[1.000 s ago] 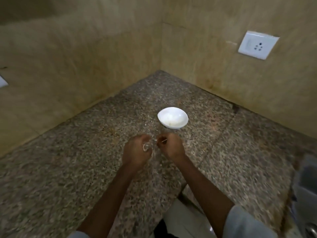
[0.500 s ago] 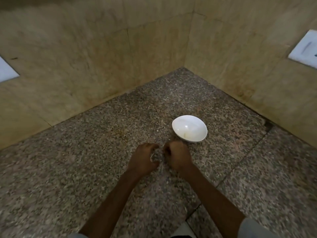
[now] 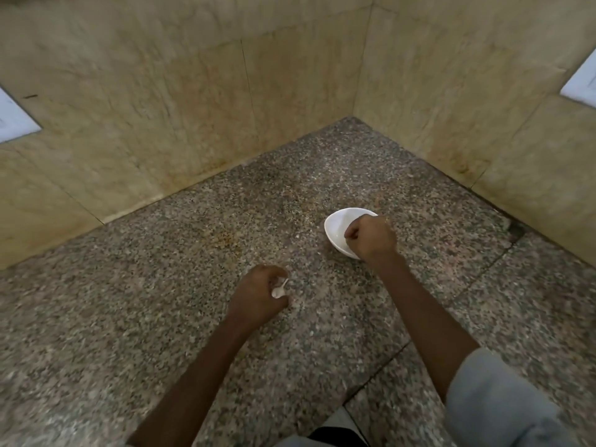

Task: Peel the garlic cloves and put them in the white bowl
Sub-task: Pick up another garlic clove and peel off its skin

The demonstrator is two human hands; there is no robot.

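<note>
The white bowl (image 3: 335, 225) sits on the speckled granite counter (image 3: 161, 317), right of centre. My right hand (image 3: 371, 237) hovers over the bowl's near right side, covering part of it. Its fingers are curled with the tips bunched and pointing down into the bowl; whatever is between them is hidden. My left hand (image 3: 258, 298) is lower and to the left, just above the counter. It grips a small white piece of garlic (image 3: 278, 290) with a thin papery tail sticking out.
Beige tiled walls meet in a corner (image 3: 354, 114) behind the bowl. A white wall plate shows at the left edge (image 3: 13, 121) and another at the right edge (image 3: 580, 82). A seam (image 3: 380, 372) crosses the counter on the right.
The two hands were together in front of the bowl. Now my right hand has moved up and right over the bowl, while my left hand stays low holding the garlic.
</note>
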